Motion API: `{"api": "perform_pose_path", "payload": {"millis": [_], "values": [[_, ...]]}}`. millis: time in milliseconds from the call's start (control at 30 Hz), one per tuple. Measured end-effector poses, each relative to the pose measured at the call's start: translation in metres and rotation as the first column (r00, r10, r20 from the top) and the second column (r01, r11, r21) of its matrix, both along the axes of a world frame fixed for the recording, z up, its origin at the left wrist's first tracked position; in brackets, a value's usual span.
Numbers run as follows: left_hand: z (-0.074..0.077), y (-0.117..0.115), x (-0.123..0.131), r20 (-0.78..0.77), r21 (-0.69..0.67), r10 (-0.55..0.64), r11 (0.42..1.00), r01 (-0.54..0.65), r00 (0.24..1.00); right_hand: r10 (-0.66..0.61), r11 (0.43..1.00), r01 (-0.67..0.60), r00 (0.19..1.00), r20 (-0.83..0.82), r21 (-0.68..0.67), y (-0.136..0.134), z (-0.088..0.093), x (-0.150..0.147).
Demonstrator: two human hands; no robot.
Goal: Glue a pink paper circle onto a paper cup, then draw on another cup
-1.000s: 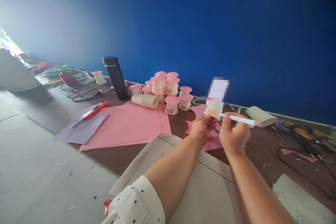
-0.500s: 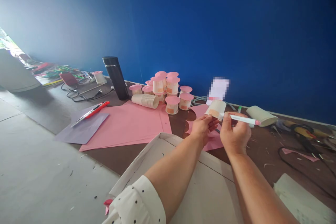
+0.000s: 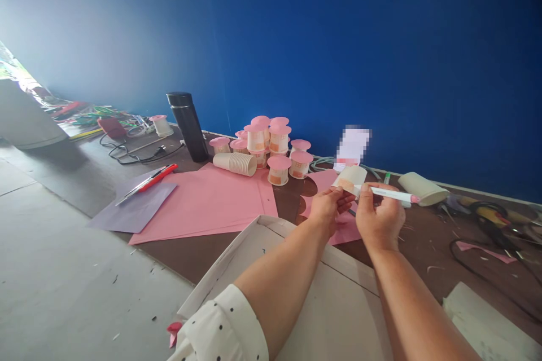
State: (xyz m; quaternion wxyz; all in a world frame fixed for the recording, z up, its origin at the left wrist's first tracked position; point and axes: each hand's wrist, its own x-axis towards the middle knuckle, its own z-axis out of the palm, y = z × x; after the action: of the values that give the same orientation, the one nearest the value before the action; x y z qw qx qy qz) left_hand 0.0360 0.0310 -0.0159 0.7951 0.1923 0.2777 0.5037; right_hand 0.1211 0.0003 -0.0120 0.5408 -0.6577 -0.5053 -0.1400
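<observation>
- Paper cup (image 3: 354, 175) with an orange patch on its side: held tilted at the centre of the work, its wider rim toward 7 o'clock.
- Left hand (image 3: 330, 207): thumb and fingers pinch the cup near its rim.
- Right hand (image 3: 380, 219): closed around a white marker (image 3: 392, 194), pink end toward 3 o'clock, tip at the cup's side; whether it touches is too small to tell.
- From the cup, at 6 o'clock: scallop-cut pink paper (image 3: 347, 232), partly behind the left hand.
- At 12 o'clock: a pale, pixelated rectangle (image 3: 353, 145).
- At 3 o'clock: a pale cylinder (image 3: 423, 188) lying on its side.
- Between 9 and 10 o'clock: grouped cups with pink disc tops (image 3: 279, 162), some stacked; farther out, an upright black flask (image 3: 189, 130).
- Near 9 o'clock: nested paper cups (image 3: 235, 163) on their side, pink sheets (image 3: 207, 200), and a red utility knife (image 3: 154, 179) on lilac paper (image 3: 146, 210).
</observation>
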Motion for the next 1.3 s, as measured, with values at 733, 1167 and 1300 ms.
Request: {"api": "perform_pose_path", "payload": {"millis": [733, 1167, 1300], "values": [[0.0052, -0.0014, -0.0008, -0.018, -0.029, 0.012, 0.999, -0.013, 1.0, -0.011, 1.0, 0.011, 1.0, 0.008, -0.016, -0.0012, 0.0005, -0.0004], [0.0043, -0.0014, -0.0008, -0.039, -0.013, 0.006, 1.0, -0.006, 0.999, -0.015, 1.0, 0.015, 1.0, 0.025, 0.006, -0.001, 0.0009, -0.0009], [0.0056, -0.0021, -0.0011, -0.04, -0.019, 0.018, 1.0, -0.019, 0.999, -0.013, 1.0, 0.014, 1.0, 0.025, -0.006, -0.0007, 0.0002, -0.0004]]}}
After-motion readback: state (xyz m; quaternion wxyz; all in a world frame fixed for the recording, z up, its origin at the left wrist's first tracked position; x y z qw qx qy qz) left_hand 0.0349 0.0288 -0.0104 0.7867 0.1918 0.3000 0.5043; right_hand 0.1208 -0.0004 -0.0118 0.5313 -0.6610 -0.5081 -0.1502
